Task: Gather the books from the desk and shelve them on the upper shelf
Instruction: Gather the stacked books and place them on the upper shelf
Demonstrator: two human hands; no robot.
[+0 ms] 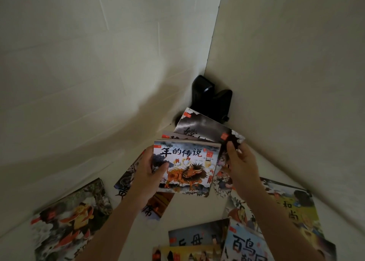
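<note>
Picture books (245,243) lie scattered on the white desk (189,209) nearest the viewer. Above them the left hand (147,177) grips a stack of books (187,168), thumb curled over the beast-illustrated cover, while the right hand (240,166) pinches a dark-covered book (203,128) by its corner. A black device (211,100) stands in the far corner.

i'm looking down into what seems to be a home study corner: a pale desk (189,207) is sitting against two plain off-white walls (79,63) that are meeting in a corner. children's picture books (69,221) with illustrated chinese covers are lying scattered across it, and a small black device (211,100) is standing right in the corner.
</note>
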